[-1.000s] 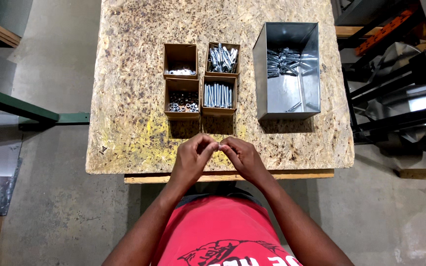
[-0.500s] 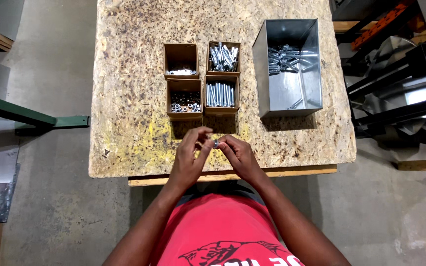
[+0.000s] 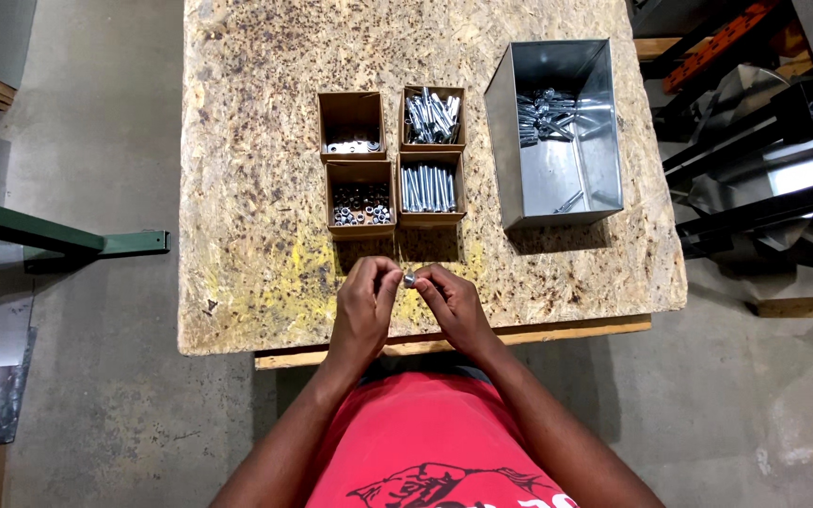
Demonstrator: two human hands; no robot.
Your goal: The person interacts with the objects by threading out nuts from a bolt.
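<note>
My left hand [image 3: 365, 303] and my right hand [image 3: 451, 303] meet over the near part of the chipboard table [image 3: 256, 169]. Between their fingertips is a small shiny metal fastener [image 3: 409, 279], mostly hidden by the fingers. Just beyond them stand several small cardboard boxes: one with nuts [image 3: 360, 198], one with washers [image 3: 351, 124], and two with bolts [image 3: 431, 186] [image 3: 433, 117]. A grey metal bin [image 3: 557, 132] to the right holds assembled bolts at its far end.
A green metal beam [image 3: 58, 240] juts in at the left over the concrete floor. Dark metal machinery and an orange frame [image 3: 755, 141] stand to the right of the table. A wooden strip [image 3: 519, 331] runs under the table's near edge.
Both hands have stayed together at the table's near edge, fingers working slightly on the small fastener. The camera view has shifted a little.
</note>
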